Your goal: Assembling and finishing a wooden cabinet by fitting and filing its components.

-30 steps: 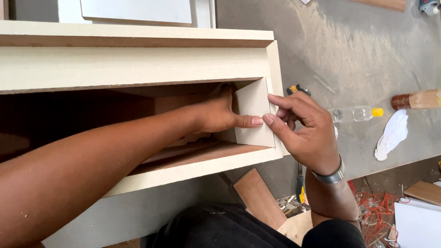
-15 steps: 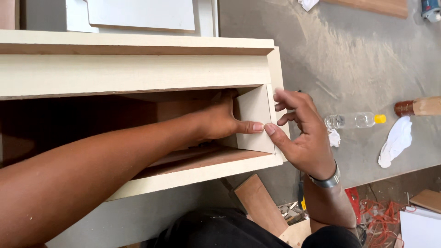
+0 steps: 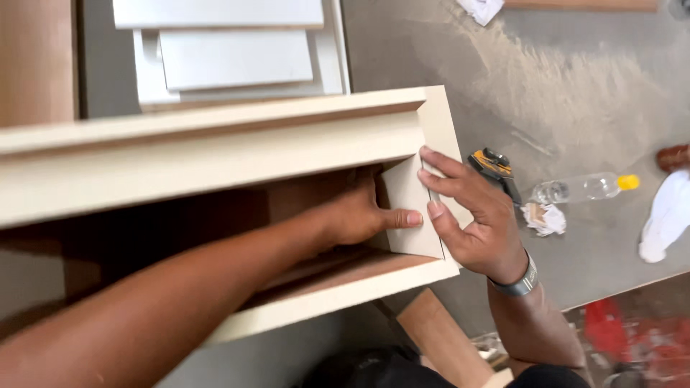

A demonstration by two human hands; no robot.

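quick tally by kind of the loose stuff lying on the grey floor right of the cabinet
clear plastic bottle: 1
yellow and black tape measure: 1
crumpled paper wad: 1
white cloth: 2, counting the one at the top edge
total: 5

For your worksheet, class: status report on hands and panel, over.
Left hand inside the cabinet frame, pressing the small panel. Right hand steadies its outer edge. Nothing between them.
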